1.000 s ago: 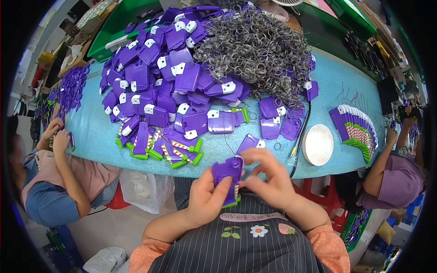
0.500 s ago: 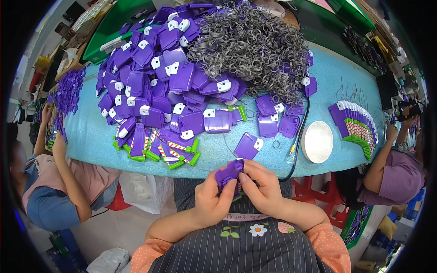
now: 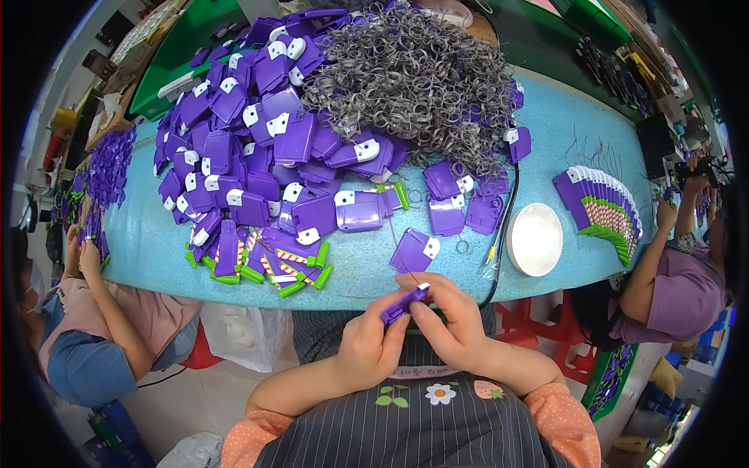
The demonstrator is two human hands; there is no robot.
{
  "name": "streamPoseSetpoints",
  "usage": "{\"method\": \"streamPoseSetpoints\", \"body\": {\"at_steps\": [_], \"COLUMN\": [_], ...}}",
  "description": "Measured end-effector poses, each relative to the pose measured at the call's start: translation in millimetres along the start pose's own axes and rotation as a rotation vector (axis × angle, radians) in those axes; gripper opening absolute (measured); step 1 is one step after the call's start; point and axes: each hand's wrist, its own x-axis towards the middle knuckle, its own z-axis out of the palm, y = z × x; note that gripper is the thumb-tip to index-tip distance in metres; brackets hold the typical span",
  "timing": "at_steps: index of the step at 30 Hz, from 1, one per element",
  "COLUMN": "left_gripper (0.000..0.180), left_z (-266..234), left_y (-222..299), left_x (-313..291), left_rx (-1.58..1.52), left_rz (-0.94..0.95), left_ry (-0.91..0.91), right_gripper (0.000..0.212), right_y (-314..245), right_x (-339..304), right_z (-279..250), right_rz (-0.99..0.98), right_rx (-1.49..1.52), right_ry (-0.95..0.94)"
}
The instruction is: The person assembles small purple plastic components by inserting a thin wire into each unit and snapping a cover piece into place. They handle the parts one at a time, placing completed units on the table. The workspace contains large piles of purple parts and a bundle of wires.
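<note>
Close to my body, just off the table's near edge, both hands grip one small purple plastic casing (image 3: 398, 309) with a white tip. It is tilted so that mostly its narrow side shows. My left hand (image 3: 363, 345) closes round its lower left part, and my right hand (image 3: 451, 321) pinches it near the white tip. A thin dark wire (image 3: 398, 248) rises beside the fingers; where its lower end goes is hidden. Just beyond my hands lies a flat purple cover (image 3: 413, 251) with a white corner.
Purple covers (image 3: 293, 140) are heaped at left, beside a tangle of grey wire coils (image 3: 421, 86). Green-ended purple pieces (image 3: 292, 261) lie nearer. At right are a black cable (image 3: 512, 204), a white bowl (image 3: 535, 240) and a fanned row of pieces (image 3: 593, 204). People sit at both sides.
The casing has turned from showing its broad face to showing its narrow side. My right fingers have shifted along it. The whole scene has slid slightly left in view.
</note>
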Motion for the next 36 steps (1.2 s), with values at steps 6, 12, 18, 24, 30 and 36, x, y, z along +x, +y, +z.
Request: {"method": "streamPoseSetpoints", "body": {"at_steps": [6, 12, 18, 24, 30, 36], "left_gripper": [0.027, 0.029, 0.029, 0.030, 0.030, 0.030], "left_z": [3.7, 5.9, -6.9, -18.3, -21.6, -16.3], "left_y": [-4.7, -4.4, -0.8, 1.5, 11.8, 10.9], "left_x": [-6.6, -8.9, -1.8, -1.3, 5.1, 2.8], "left_rx": [-0.217, -0.428, -0.408, -0.810, -0.918, -0.929], "left_rz": [-0.096, -0.200, -0.339, -0.609, -0.621, -0.598], "left_ry": [0.014, -0.044, -0.302, -0.282, -0.213, -0.161], "right_gripper": [0.025, 0.018, 0.013, 0.015, 0.021, 0.016], "right_y": [6.0, 1.6, 0.5, 7.1, 33.1, 1.3], "right_x": [-1.9, -0.5, 10.1, 7.3, 12.8, -0.3], "right_z": [-0.5, -7.1, -43.3, -50.2, -49.5, -77.6], "right_rz": [-0.131, -0.139, 0.054, -0.126, -0.119, -0.165], "right_rx": [-0.233, -0.394, -0.227, -0.779, -1.282, -0.927], "right_ry": [-0.001, -0.040, -0.383, 0.205, 0.193, 0.265]}}
